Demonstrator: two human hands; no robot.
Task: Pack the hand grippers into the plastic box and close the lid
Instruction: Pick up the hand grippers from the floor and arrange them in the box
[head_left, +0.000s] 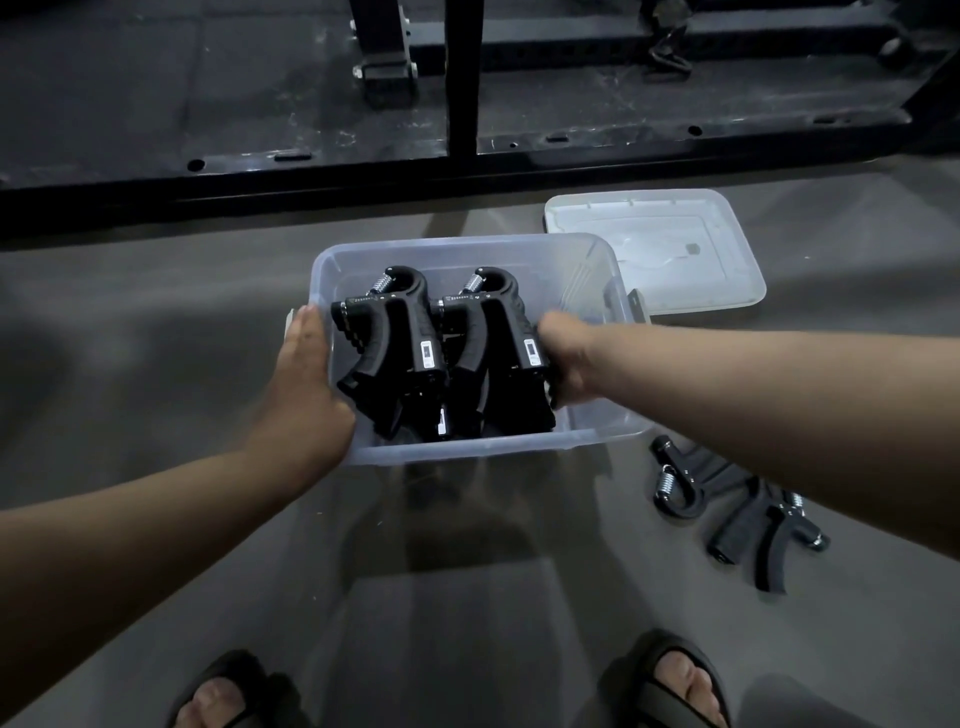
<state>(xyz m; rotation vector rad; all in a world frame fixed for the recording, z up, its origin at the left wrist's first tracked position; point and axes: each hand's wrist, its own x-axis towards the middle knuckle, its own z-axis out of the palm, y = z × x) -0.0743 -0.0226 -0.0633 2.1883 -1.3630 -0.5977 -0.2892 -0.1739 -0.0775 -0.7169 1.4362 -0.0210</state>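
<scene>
Sandaled feet (675, 680) face the plastic box (493, 449) on the floor. The left hand (306, 379) lays straight fingers against the box's left wall. The right hand (566, 358) curls its fingers round a hand gripper (514, 364) inside. Loose grippers (727, 509) lie to the right, and the lid (660, 249) lies behind.

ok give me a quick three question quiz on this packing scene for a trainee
1. True or false: the lid already sits on the plastic box.
2. Where do the unpacked hand grippers lie? A on the lid; B on the floor to the right of the box; C inside the box.
3. Fill in: the ___ hand reaches into the box at the packed grippers.
Key: 1 false, the lid lies on the floor behind the box; 2 B; 3 right, the right hand.
</scene>
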